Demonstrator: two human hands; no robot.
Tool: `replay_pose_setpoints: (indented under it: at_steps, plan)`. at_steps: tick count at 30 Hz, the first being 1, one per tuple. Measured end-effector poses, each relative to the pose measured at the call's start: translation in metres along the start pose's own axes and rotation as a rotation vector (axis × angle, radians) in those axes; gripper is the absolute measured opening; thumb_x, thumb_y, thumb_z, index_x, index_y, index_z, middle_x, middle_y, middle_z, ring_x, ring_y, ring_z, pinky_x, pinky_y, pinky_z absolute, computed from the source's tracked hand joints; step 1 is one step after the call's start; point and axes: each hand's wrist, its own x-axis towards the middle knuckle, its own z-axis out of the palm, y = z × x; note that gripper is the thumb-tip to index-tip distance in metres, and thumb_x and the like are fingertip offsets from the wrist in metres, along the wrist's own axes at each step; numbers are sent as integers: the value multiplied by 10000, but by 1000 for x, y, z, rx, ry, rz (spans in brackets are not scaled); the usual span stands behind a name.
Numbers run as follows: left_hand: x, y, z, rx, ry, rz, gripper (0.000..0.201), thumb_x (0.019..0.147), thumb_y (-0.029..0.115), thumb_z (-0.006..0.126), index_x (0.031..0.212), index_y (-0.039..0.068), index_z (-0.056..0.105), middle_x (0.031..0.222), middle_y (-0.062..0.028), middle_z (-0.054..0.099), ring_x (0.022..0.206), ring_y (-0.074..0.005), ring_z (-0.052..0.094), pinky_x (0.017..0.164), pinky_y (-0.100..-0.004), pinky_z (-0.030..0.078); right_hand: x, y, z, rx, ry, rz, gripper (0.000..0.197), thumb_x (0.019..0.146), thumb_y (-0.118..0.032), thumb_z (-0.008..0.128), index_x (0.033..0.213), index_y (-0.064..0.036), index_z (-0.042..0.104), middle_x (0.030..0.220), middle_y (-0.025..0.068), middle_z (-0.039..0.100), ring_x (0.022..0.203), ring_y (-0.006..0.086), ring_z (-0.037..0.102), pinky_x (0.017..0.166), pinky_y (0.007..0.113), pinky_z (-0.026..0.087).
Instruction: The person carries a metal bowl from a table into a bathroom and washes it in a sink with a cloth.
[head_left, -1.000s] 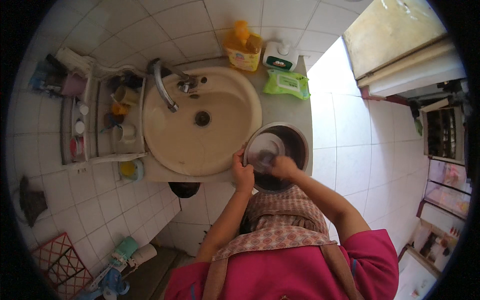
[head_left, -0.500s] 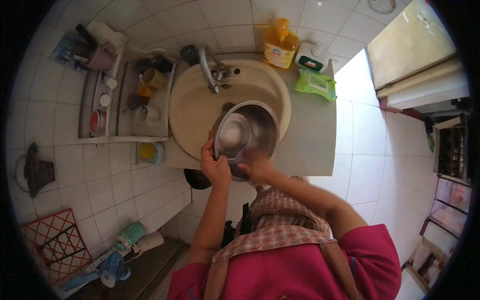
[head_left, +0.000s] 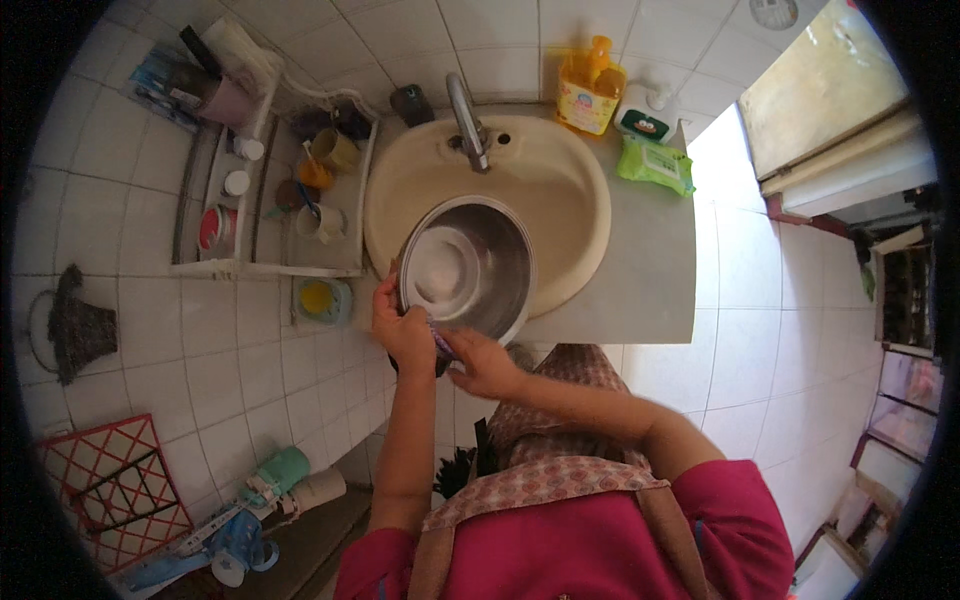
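A round stainless steel basin (head_left: 500,275) is tilted over the near edge of the cream washbasin (head_left: 590,200). My left hand (head_left: 405,335) is closed on the basin's left rim, with the thumb toward the near side. At the near-left rim, close to that thumb, my right hand (head_left: 485,362) presses a small purple cloth (head_left: 440,343) against the metal. Its fingers hide most of the cloth, so its exact kind is hard to make out. Beyond the basin stands a chrome faucet (head_left: 466,120); I cannot make out any running water.
Right of the washbasin, the counter (head_left: 640,280) holds an orange pump bottle (head_left: 588,95), a white pump bottle (head_left: 643,115) and a green wipes pack (head_left: 655,165). On the left, a white wall shelf (head_left: 270,265) bears cups and jars. A yellow-topped container (head_left: 322,298) sits below it.
The basin and both hands have shifted slightly left in view. My right hand has moved from inside the basin to its near-left rim, beside my left hand.
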Motion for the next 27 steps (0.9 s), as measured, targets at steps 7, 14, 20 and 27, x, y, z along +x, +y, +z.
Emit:
replay_pose_setpoints:
  at_steps: [7,14,20,27]
  plan:
    - [23,13,-7,37,-73,-127,491,626,-119,435,1108,-48,492,1069,-133,568,980,-199,543,925,-292,374,25,106,-66,-751,33,-613,309,722,-158,586,1027,-110,602,1062,72,585,1029,245,521,975,409,354]
    - [26,-7,27,-100,-19,-460,618,741,46,581,1310,53,341,1300,-113,394,1172,-229,397,949,-368,358,30,118,-75,-542,86,-646,240,666,-159,598,903,-123,620,918,30,615,909,210,570,803,343,479]
    - [-21,-58,49,-473,66,-1014,427,808,132,522,1183,-29,395,1126,-172,476,985,-300,535,760,-443,508,28,110,-45,-389,31,-418,347,713,-126,580,1052,-53,559,908,105,605,879,272,579,717,389,481]
    - [-20,-75,38,-242,-66,-662,701,707,-45,416,1381,80,268,1328,-117,346,1065,-230,458,873,-297,405,55,147,-134,-616,-218,-431,497,822,-352,513,1231,-71,493,1332,139,403,1262,288,327,1087,482,54]
